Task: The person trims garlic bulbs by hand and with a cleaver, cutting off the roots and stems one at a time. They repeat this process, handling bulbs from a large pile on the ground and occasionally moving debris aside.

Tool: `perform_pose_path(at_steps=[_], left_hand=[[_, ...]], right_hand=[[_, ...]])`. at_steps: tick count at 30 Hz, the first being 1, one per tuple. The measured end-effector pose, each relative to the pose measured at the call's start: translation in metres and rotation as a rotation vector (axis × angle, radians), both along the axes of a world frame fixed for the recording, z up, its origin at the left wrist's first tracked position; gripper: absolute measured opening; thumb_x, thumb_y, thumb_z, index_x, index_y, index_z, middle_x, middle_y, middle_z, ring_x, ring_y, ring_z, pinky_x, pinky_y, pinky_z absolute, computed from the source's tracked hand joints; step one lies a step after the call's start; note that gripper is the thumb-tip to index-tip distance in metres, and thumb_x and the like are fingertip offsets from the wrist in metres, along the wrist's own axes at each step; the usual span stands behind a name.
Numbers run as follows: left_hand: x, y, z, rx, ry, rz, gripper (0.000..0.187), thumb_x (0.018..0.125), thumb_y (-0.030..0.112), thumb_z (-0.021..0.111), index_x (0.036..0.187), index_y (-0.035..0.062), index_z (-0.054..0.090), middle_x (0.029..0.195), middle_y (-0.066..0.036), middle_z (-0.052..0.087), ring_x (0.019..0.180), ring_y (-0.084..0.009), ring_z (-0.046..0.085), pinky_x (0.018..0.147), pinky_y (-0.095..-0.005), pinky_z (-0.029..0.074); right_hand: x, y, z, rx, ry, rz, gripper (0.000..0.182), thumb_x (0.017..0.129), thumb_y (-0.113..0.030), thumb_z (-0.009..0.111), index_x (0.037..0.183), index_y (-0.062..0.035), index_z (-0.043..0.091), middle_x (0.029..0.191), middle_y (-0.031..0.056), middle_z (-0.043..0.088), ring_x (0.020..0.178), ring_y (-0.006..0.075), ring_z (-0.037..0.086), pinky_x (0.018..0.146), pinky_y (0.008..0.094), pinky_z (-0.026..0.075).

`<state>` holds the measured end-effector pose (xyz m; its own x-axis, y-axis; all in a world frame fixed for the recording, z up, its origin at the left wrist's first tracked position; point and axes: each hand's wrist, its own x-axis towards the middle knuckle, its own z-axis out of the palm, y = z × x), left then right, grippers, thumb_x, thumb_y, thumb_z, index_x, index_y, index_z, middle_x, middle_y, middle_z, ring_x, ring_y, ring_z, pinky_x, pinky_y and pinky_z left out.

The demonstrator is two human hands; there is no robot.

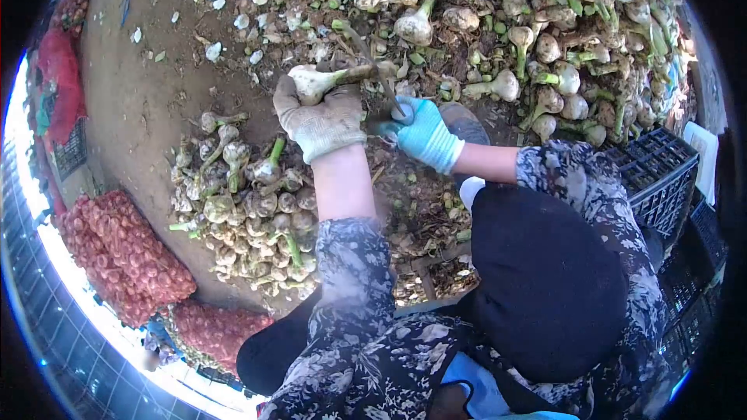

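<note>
My left hand (pixel 320 113), in a dirty beige knit glove, is closed round a garlic bulb (pixel 310 84) whose thick stem points right. In a light teal glove, my right hand (pixel 424 132) grips the handle of a sickle (pixel 373 62). Its thin curved blade rises up and left, crossing the end of the stem in this view. Below my left hand lies a pile of garlic bulbs (pixel 249 218) with short stems. Beyond both hands, uncut-looking garlic with longer stems (pixel 506 85) covers the ground among scraps.
Full red mesh sacks (pixel 124 257) lie at the lower left, beside another mesh sack (pixel 218 330). A black plastic crate (pixel 661 179) stands at the right. My shoe (pixel 464 123) is just past my right hand. White peel scraps (pixel 212 50) litter the dirt floor.
</note>
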<state>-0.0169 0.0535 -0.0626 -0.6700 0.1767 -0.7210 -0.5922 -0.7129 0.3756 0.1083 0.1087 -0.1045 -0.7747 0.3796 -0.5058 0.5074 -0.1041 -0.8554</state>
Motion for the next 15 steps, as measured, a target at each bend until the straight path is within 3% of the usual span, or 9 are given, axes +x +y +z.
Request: perform_pose_path(at_steps=[2,4,6,9,10,12,13,14,15], left_hand=[[-0.007,-0.003,-0.004,0.043,-0.139,-0.019,0.031,0.081,0.033,0.047,0.09,0.003,0.051,0.088,-0.013,0.056,0.084,-0.0277,0.055,0.081,-0.0435,0.043],[0.001,0.022,0.047,0.133,-0.394,-0.011,0.042,0.087,0.044,0.038,0.098,0.0049,0.05,0.092,-0.013,0.054,0.086,-0.0282,0.05,0.091,-0.0426,0.036],[0.012,0.007,0.049,0.002,-0.192,-0.126,0.042,0.087,0.042,0.041,0.107,0.0054,0.045,0.101,-0.013,0.05,0.091,-0.0263,0.048,0.09,-0.0393,0.037],[0.026,-0.011,0.052,-0.241,0.093,-0.295,0.049,0.086,0.041,0.045,0.12,0.0062,0.039,0.115,-0.014,0.044,0.1,-0.0235,0.046,0.089,-0.0345,0.038],[0.025,-0.008,0.051,-0.305,0.19,-0.37,0.053,0.086,0.04,0.046,0.125,0.0064,0.037,0.119,-0.014,0.042,0.102,-0.0225,0.045,0.088,-0.0329,0.038],[0.003,-0.036,0.027,-0.549,0.303,-0.516,0.054,0.084,0.034,0.052,0.129,0.0101,0.035,0.122,-0.011,0.04,0.098,-0.0212,0.044,0.084,-0.0334,0.039],[-0.011,-0.061,0.01,-0.505,-0.134,-0.29,0.052,0.084,0.035,0.051,0.128,0.0108,0.035,0.122,-0.012,0.037,0.098,-0.0222,0.043,0.084,-0.036,0.038],[-0.018,-0.084,-0.01,-0.483,-0.422,-0.096,0.05,0.085,0.036,0.048,0.128,0.0117,0.035,0.119,-0.012,0.037,0.09,-0.0222,0.044,0.082,-0.0349,0.038],[-0.031,-0.103,-0.034,-0.477,-0.572,0.059,0.054,0.081,0.041,0.054,0.124,0.0135,0.038,0.104,-0.012,0.043,0.081,-0.0207,0.045,0.075,-0.0331,0.04]], right_hand=[[0.003,-0.001,-0.013,-0.043,-0.07,0.052,0.029,0.07,-0.027,0.07,0.078,-0.0022,0.058,0.062,0.0053,0.056,0.056,0.0158,0.052,0.056,0.0285,0.046],[0.013,-0.01,-0.042,0.038,-0.143,0.079,0.025,0.077,-0.027,0.063,0.088,-0.0043,0.061,0.068,0.0107,0.058,0.061,0.0196,0.055,0.058,0.0309,0.047],[0.051,-0.006,-0.043,-0.479,-0.023,-0.225,0.024,0.085,-0.014,0.05,0.106,-0.0052,0.054,0.092,0.0051,0.059,0.075,0.0187,0.056,0.065,0.0315,0.048],[0.038,0.005,-0.042,-0.51,-0.077,-0.31,0.015,0.083,-0.008,0.056,0.097,-0.0028,0.056,0.083,0.001,0.061,0.068,0.0131,0.056,0.062,0.0268,0.046],[0.031,0.018,-0.048,-0.434,0.088,-0.271,0.014,0.08,-0.01,0.062,0.09,-0.0021,0.057,0.079,0.0018,0.06,0.066,0.0115,0.056,0.061,0.0252,0.046],[0.025,0.03,-0.034,-0.315,-0.229,-0.167,0.018,0.076,-0.013,0.067,0.084,-0.0019,0.057,0.076,0.0023,0.058,0.067,0.0086,0.055,0.057,0.0235,0.043],[0.03,0.023,-0.054,-0.27,-0.222,-0.208,0.024,0.077,-0.016,0.066,0.093,-0.0001,0.057,0.069,0.0041,0.059,0.05,0.0061,0.051,0.04,0.0203,0.037],[0.035,0.016,-0.06,-0.338,-0.201,-0.196,0.024,0.077,-0.015,0.067,0.093,0.0001,0.057,0.068,0.0033,0.059,0.051,0.0056,0.051,0.041,0.0198,0.037],[0.036,0.013,-0.064,-0.399,-0.173,-0.181,0.025,0.076,-0.015,0.068,0.093,0.0002,0.057,0.068,0.0026,0.059,0.052,0.0052,0.051,0.041,0.0194,0.037]])
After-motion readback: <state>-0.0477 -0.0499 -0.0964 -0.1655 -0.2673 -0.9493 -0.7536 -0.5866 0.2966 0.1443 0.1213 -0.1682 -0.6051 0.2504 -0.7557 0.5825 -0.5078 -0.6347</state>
